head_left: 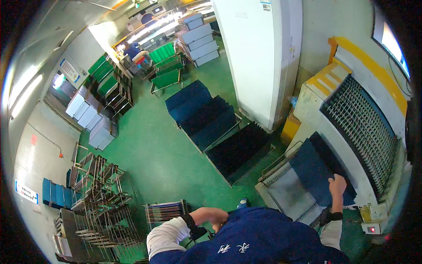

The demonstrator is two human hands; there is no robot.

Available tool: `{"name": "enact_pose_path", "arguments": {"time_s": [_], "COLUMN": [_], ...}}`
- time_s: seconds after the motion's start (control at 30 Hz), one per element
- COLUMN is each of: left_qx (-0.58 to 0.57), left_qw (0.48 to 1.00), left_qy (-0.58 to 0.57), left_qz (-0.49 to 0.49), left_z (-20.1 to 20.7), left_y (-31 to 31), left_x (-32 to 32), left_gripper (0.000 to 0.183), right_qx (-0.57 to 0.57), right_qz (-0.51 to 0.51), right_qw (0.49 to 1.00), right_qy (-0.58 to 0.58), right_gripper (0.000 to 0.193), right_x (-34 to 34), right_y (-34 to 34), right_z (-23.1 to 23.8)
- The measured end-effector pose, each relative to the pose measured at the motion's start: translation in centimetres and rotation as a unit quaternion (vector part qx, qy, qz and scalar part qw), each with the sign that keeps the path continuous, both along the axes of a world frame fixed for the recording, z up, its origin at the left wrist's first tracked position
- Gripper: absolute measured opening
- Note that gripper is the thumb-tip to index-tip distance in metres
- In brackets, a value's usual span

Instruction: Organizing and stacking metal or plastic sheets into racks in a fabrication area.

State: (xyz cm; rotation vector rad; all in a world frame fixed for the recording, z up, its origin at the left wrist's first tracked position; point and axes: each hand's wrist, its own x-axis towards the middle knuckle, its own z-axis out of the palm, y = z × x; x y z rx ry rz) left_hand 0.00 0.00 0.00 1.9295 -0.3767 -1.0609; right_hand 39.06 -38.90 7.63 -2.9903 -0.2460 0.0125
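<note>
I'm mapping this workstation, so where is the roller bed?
In the head view, the roller bed is on the right side, just right of the dark blue sheets by the right hand.

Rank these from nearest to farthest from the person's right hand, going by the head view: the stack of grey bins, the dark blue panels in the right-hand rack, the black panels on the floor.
1. Dark blue panels: right beside the right hand.
2. Black panels: farther forward and left.
3. Stack of grey bins: far across the room.
</note>
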Motion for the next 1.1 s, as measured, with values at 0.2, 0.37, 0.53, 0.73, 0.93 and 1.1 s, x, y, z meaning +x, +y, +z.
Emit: {"name": "enact_pose_path", "arguments": {"time_s": [0.2,0.37,0.53,0.73,0.93,1.1], "left_qx": [0.011,-0.110,-0.100,-0.124,-0.166,-0.220], "left_qw": [0.999,0.990,0.992,0.989,0.973,0.824], "left_qy": [0.041,0.086,0.079,0.081,0.088,0.250], "left_qz": [-0.030,0.016,-0.007,-0.002,0.134,0.458], "left_z": [1.7,-9.1,-6.0,-9.3,7.9,18.2], "left_y": [1.4,1.0,0.3,0.3,0.0,-4.4], "left_x": [0.4,-1.8,-0.3,-1.3,3.1,4.1], "left_gripper": [0.043,0.037,0.039,0.046,0.039,0.028], "right_qx": [0.050,0.090,0.544,0.236,0.170,0.868], "right_qz": [0.055,-0.001,-0.149,-0.043,-0.002,-0.190], "right_qw": [0.989,0.978,0.826,0.957,0.964,0.455], "right_qy": [-0.129,-0.189,0.018,-0.163,-0.205,0.060], "right_gripper": [0.037,0.036,0.041,0.052,0.060,0.029], "right_x": [-0.7,2.0,3.2,2.2,3.4,6.8], "right_y": [-4.8,-11.5,-16.8,-16.5,-19.9,-9.4], "right_z": [4.8,6.5,6.1,4.6,-0.6,1.8]}}
